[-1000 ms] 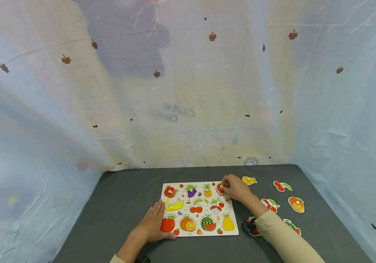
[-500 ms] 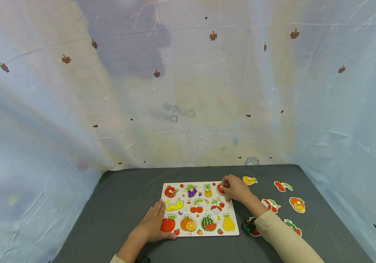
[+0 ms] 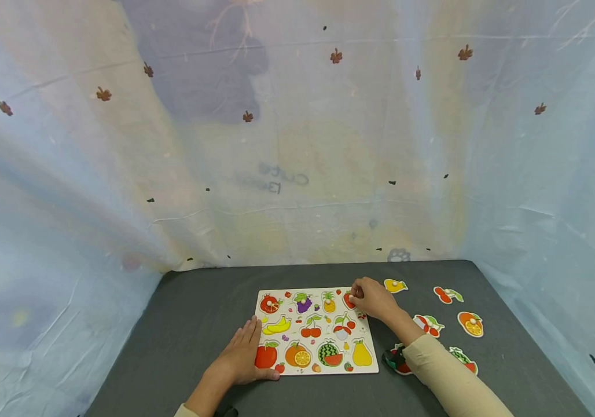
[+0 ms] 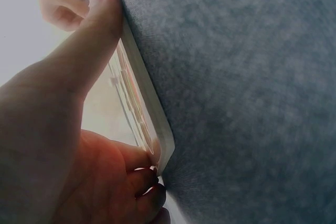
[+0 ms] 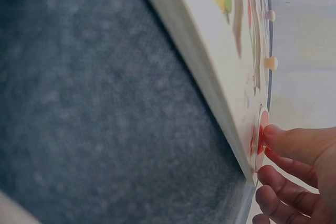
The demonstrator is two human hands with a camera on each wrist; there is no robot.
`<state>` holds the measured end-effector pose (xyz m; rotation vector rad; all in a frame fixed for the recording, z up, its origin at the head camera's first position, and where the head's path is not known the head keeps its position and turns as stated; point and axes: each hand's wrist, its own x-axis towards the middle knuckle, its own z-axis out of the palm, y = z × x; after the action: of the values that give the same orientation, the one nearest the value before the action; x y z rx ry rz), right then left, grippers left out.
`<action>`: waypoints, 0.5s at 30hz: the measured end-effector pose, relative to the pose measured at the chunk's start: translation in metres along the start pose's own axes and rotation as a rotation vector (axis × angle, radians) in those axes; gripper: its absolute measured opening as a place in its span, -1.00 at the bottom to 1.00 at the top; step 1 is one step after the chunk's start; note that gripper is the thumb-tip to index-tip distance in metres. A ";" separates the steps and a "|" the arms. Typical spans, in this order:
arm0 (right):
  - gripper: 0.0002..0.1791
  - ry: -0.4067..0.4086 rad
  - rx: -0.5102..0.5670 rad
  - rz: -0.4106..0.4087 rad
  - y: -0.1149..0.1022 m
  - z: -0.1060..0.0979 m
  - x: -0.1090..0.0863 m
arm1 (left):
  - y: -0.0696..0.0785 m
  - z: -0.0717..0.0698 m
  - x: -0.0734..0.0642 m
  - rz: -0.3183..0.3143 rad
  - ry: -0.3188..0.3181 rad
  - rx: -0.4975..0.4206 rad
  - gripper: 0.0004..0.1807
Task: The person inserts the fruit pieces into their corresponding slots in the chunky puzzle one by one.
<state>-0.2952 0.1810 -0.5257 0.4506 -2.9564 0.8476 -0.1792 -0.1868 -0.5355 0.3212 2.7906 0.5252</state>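
Note:
A white fruit puzzle board (image 3: 297,321) lies on the dark table. My left hand (image 3: 240,353) steadies its near left corner, fingers laid straight along the left edge. In the left wrist view the left thumb (image 4: 100,30) stretches along the board's near edge. At the board's far right corner my right hand (image 3: 374,298) pinches a red fruit puzzle piece (image 3: 348,299), partly hidden by the fingers. The right wrist view has thumb and fingertips at this red piece (image 5: 262,129), which sits at the board's surface. Several knobbed pieces, such as the grapes (image 3: 302,302) and pineapple (image 3: 328,302), are in the board.
Loose puzzle pieces lie right of the board: a yellow one (image 3: 395,286), cherries (image 3: 447,295), an orange (image 3: 469,324) and a watermelon (image 3: 462,360). The right sleeve (image 3: 454,376) crosses above this area. A pale printed curtain (image 3: 297,231) encloses the table's back and sides.

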 end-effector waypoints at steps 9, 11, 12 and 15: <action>-0.82 0.006 -0.015 -0.006 0.003 0.004 0.002 | -0.007 0.006 0.004 0.022 0.002 -0.008 0.59; -0.82 0.007 -0.020 -0.009 0.004 0.005 0.002 | -0.005 0.005 0.004 0.010 -0.004 0.007 0.56; -0.82 0.008 -0.021 -0.009 0.005 0.006 0.003 | -0.004 0.004 0.004 0.004 -0.005 0.016 0.54; -0.81 0.007 -0.019 -0.013 0.004 0.005 0.003 | 0.002 -0.001 0.000 -0.008 0.002 0.026 0.51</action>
<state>-0.2986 0.1808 -0.5318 0.4636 -2.9489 0.8171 -0.1791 -0.1857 -0.5338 0.3152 2.8014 0.4873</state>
